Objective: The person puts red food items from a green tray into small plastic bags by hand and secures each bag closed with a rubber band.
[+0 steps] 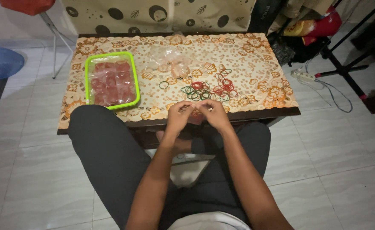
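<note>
My left hand (178, 116) and my right hand (215, 114) meet fingertip to fingertip at the near edge of a low table (179, 121). They pinch something small and reddish between them; it is mostly hidden by the fingers. Just beyond my hands lies a loose pile of red and green rubber bands (208, 89). A single green band (163, 84) lies apart to the left. A heap of clear plastic bags (172, 61) sits further back. A green-rimmed tray (111, 80) at the table's left holds several small bags filled with red stuff.
A cream lace cloth with orange flowers (255, 64) covers the table. My knees in dark trousers flank its near edge. A blue bowl (1, 62) lies on the tiled floor far left. A power strip (303, 76) with cables and a black stand leg (345, 70) are at right.
</note>
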